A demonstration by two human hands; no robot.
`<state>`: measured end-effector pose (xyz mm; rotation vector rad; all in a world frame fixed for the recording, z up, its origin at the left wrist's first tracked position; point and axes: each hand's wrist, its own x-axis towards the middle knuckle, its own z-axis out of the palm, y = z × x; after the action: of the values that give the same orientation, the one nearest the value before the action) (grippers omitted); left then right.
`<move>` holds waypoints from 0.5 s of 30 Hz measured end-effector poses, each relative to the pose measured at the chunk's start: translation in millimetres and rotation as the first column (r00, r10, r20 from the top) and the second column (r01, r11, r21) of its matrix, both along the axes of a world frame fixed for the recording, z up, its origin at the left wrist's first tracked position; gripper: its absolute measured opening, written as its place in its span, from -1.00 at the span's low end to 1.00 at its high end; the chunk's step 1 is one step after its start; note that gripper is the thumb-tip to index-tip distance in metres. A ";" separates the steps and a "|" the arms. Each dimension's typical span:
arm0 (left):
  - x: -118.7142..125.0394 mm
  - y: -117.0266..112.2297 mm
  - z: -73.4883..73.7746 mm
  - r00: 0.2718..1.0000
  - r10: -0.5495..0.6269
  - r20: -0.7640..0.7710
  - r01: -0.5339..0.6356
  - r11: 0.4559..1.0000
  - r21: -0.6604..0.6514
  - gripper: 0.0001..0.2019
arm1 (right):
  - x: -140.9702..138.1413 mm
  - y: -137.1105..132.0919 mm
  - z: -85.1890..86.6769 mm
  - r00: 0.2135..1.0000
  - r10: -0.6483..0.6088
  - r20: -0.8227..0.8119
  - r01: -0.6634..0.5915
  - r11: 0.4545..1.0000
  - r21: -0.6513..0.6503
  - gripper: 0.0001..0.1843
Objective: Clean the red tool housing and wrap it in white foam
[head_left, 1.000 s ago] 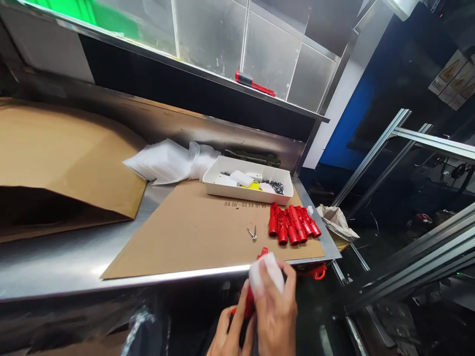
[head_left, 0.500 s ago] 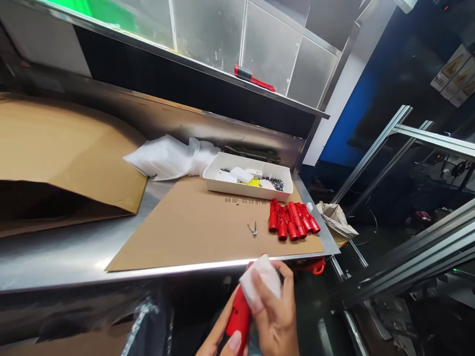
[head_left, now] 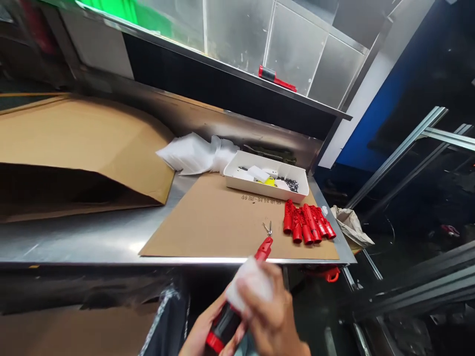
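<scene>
A red-and-black tube-shaped tool body (head_left: 227,322) slants in front of me below the bench edge, its narrow red tip pointing up and away. My left hand (head_left: 202,324) is wrapped round its thick lower end. Blurred by motion, my right hand (head_left: 272,314) presses a white wipe (head_left: 248,286) around the tool's middle, so that part is hidden. Beyond the tip, a small pair of metal clippers or tweezers (head_left: 269,228) lies on the cardboard sheet (head_left: 208,222). Several red tool housings (head_left: 307,225) lie side by side at the sheet's right.
Behind them stands a white tray (head_left: 256,188) with small black parts and white blocks. White foam sheets (head_left: 193,153) and a big open cardboard box (head_left: 111,143) are at left. Another red-and-black tool (head_left: 276,79) rests on the ledge. A paper bag (head_left: 351,225) hangs right of the metal bench (head_left: 156,240).
The tool has tilted, its narrow tip and black section now showing. My right hand has moved the wipe down over its middle. The camera view has shifted left.
</scene>
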<state>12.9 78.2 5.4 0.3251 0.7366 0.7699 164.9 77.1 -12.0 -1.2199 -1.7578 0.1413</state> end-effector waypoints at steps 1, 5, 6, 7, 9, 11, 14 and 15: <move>-2.2 5.6 -0.6 0.999 -0.034 0.010 0.034 0.999 -0.029 -0.74 | 2.1 0.0 -0.1 0.999 0.039 0.031 -0.039 0.999 0.006 -0.56; -9.7 26.5 -6.4 0.990 -0.126 0.056 0.131 0.987 -0.097 -0.38 | 6.0 8.1 3.8 0.990 -0.132 0.041 0.133 0.991 -0.034 -0.61; -11.4 30.6 -8.6 0.989 -0.134 0.057 0.140 0.984 -0.106 -0.35 | 4.3 10.6 4.8 0.992 -0.112 0.056 0.114 0.993 -0.038 -0.60; -13.1 34.3 -11.1 0.989 -0.139 0.057 0.145 0.983 -0.111 -0.33 | 1.7 12.9 5.4 0.995 -0.049 0.086 0.052 0.998 -0.037 -0.59; -16.8 40.7 -17.2 0.988 -0.140 0.062 0.145 0.984 -0.101 -0.39 | -4.5 17.8 4.7 0.988 0.045 0.147 -0.041 0.999 -0.035 -0.58; -21.4 46.4 -25.0 0.985 -0.158 0.069 0.163 0.984 -0.067 -0.56 | -9.5 24.9 1.1 0.988 -0.018 0.153 0.023 0.999 -0.035 -0.60; -33.9 56.0 -39.1 0.983 -0.181 0.031 0.181 0.983 -0.018 -0.43 | -10.8 42.3 -9.0 0.991 -0.007 0.136 0.027 0.989 -0.146 -0.59; -40.2 60.2 -43.9 0.980 -0.197 -0.014 0.197 0.980 0.010 -0.31 | -8.9 50.1 -13.1 0.992 0.037 0.123 -0.011 0.979 -0.202 -0.59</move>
<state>-27.3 138.5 -38.5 0.4071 0.7008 0.5849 156.0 127.2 -25.1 -1.3778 -1.9042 0.2666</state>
